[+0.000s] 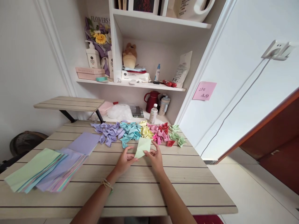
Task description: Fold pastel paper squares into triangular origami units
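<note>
A pale green sheet of paper (143, 147), rectangular and tilted up off the table, is held between my two hands. My left hand (125, 159) pinches its lower left edge with thumb and fingers. On the other side, my right hand (155, 155) grips the right edge, thumb resting on the front face. Just beyond lie several small folded paper pieces, grouped by colour: purple ones (109, 131), blue ones (130, 131), yellow ones (146, 130), pink ones (161, 136) with a few red, and green ones (181, 141) at the right.
Fanned stacks of coloured paper (32, 168) lie on the slatted table (187, 177) at the left, near a purple sheet (84, 142). A small raised stand (70, 102) sits at the back left. Behind are a bottle (153, 114), a red jug (152, 101) and white shelves (130, 82).
</note>
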Demonstrator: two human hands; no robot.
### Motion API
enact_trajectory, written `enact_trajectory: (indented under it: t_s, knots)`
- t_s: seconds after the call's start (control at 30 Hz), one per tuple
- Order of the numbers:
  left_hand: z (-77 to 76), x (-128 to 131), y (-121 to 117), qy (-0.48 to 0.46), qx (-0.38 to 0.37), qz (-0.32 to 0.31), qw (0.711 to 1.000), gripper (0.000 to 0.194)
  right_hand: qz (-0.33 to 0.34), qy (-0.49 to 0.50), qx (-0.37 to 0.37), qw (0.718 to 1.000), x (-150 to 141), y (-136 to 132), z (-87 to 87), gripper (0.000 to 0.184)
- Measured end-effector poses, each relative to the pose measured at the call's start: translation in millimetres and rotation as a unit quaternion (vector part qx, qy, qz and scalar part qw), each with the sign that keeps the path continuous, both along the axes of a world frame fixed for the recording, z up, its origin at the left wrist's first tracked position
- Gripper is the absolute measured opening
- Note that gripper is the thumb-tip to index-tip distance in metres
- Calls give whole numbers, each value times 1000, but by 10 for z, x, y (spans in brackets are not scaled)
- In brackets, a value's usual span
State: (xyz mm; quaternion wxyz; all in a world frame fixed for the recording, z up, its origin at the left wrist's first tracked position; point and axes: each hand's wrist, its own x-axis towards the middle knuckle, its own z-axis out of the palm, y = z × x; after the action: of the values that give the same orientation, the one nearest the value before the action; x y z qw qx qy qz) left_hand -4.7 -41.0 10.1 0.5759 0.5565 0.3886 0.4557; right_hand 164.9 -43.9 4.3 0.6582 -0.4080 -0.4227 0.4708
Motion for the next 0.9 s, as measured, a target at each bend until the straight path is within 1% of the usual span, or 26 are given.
enact_trajectory:
  t_s: [0.03,0.1,0.13,0.17,0.2,0.23,0.27,0.37,0.47,0.53,0.63,0.67,0.73,0.8,0.9]
  knots:
    - [1,-3,5,11,4,4,1000,59,7,-3,-5,1000,-3,1,-6,76]
    - [-3,-17,25,39,19,12,999,43,34,-11,-16,999,-9,5,-19,75]
    - [-8,-27,37,54,32,20,998,35,51,-17,-21,998,-12,6,-24,69]
    - [-14,-39,49,69,46,29,996,30,67,-23,-25,997,-14,6,-27,59]
    - [-21,-50,59,83,57,36,994,29,78,-30,-29,996,-14,4,-28,46]
    - [-26,-59,65,93,61,39,993,29,83,-37,-32,995,-13,1,-26,35]
    - [-29,-64,68,96,56,38,993,30,82,-42,-37,995,-10,-4,-22,29]
    - [-17,-50,51,55,-3,11,998,31,78,-29,-56,995,-2,-22,-9,31]
    - [30,-23,24,-19,-69,-18,997,32,109,21,-57,992,-8,-36,-3,33]
    - [68,-29,16,-69,-90,-31,993,35,128,34,-46,990,-13,-44,-1,32]
    - [104,-81,23,-136,-102,-38,985,43,158,-23,-21,987,-5,-57,14,26]
    - [108,-102,29,-144,-104,-37,983,45,171,-54,-10,984,4,-61,24,24]
    - [102,-132,41,-129,-100,-28,986,44,188,-108,12,976,29,-69,47,21]
    - [90,-140,45,-98,-87,-28,991,43,176,-143,30,973,56,-70,68,17]
    - [84,-122,30,-77,-77,-57,992,53,122,-171,43,977,76,-58,74,15]
